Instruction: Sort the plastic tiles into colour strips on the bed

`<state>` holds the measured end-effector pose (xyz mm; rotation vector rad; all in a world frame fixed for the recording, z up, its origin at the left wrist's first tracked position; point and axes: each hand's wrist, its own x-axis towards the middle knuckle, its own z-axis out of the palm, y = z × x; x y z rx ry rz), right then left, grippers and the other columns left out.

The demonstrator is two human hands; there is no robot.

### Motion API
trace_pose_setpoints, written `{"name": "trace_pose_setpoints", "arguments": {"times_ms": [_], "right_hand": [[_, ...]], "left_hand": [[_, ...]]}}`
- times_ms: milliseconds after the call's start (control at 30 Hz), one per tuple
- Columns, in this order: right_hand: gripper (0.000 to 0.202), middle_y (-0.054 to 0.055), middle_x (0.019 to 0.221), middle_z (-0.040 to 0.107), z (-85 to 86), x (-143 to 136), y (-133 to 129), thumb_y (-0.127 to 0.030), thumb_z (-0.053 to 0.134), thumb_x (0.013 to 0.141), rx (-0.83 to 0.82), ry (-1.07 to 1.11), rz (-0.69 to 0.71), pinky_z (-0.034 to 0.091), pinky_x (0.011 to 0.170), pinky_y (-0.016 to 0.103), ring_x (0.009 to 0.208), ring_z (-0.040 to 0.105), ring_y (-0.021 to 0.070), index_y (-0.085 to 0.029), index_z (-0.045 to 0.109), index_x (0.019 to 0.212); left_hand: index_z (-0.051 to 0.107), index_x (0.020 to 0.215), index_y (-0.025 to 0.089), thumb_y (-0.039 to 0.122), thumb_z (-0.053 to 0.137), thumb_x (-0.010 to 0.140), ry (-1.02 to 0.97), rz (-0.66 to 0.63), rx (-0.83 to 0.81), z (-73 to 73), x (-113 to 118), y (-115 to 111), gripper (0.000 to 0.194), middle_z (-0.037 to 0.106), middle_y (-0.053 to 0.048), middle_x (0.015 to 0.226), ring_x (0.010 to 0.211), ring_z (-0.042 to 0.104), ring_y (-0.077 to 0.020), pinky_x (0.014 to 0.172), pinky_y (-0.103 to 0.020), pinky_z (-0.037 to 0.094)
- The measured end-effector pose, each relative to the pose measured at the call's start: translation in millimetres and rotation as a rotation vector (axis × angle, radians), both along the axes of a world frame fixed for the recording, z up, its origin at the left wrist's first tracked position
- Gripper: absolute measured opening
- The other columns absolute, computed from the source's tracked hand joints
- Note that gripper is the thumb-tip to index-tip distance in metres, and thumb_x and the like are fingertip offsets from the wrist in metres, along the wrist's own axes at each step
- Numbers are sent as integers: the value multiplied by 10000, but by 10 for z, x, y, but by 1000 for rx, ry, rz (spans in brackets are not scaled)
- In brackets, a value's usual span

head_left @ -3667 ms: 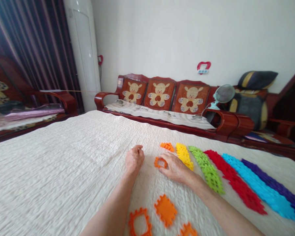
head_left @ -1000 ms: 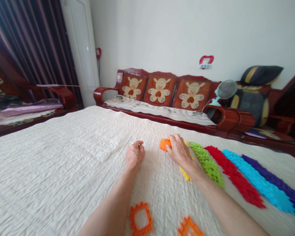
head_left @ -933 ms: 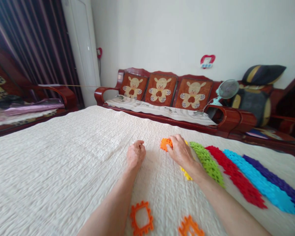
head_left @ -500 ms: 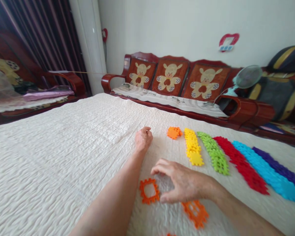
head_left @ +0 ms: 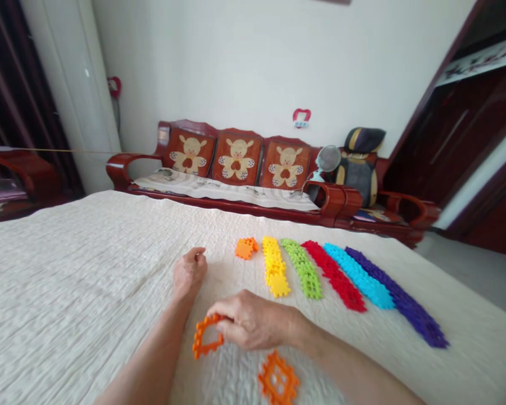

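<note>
My right hand (head_left: 251,320) pinches the edge of an orange square frame piece (head_left: 198,342), which is tilted above or on the white quilted cover (head_left: 88,270). Another orange piece (head_left: 278,379) lies just below my right wrist. My left hand (head_left: 189,273) rests on the cover with its fingers curled; whether anything is inside them is hidden. To its right sits a small orange pile (head_left: 246,248), followed by overlapping rows of yellow (head_left: 275,267), green (head_left: 302,269), red (head_left: 335,277), light blue (head_left: 358,275) and purple pieces (head_left: 398,297).
Behind the covered surface stands a wooden sofa (head_left: 236,207) with three bear cushions. A small fan (head_left: 328,159) is by its right armrest, near a chair with a dark and yellow backrest (head_left: 357,180). Another wooden armrest (head_left: 29,171) is at the left.
My right hand has closed on the orange frame piece and tilted it up. The view has turned to the right, so the sofa and rows appear further left.
</note>
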<state>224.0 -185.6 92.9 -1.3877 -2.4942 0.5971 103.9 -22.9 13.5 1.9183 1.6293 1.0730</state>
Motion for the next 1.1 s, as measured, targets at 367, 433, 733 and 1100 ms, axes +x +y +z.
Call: {"name": "trace_pose_setpoints", "arguments": {"times_ms": [367,433,733,1100], "right_hand": [[211,84,1009,582,-279,173,163,-212,396,860,244,-177,-377,400,758,293,934,553,188,-170,534,1014],[212,85,1034,552,-270,154,148,-212,390,862,275,-173,-368,404,777,300,955,535,187,-169,523,1023],[211,51,1001,526,-267,216,145,-279,534,761,174,-204,-178,416,726,284,903,533,186,-183,567,945],[232,44,969,535,-369,172,193,-203,562,729,182,-74,-320,410,786,271,913,534,166,-180,553,960]], "left_hand": [[671,1012,202,253,397,791,15,-12,-52,11,-8,21,355,703,-56,808,786,635,-195,737,-280,439],[672,1009,202,248,395,794,19,-10,-44,21,-10,9,354,704,-57,810,798,636,-198,749,-284,439],[678,996,207,242,404,795,31,-3,-23,7,-8,18,341,709,-58,811,794,637,-200,739,-283,445],[679,1008,200,228,395,802,36,-8,-2,36,-2,-19,352,703,-49,789,790,636,-180,736,-259,434]]}}
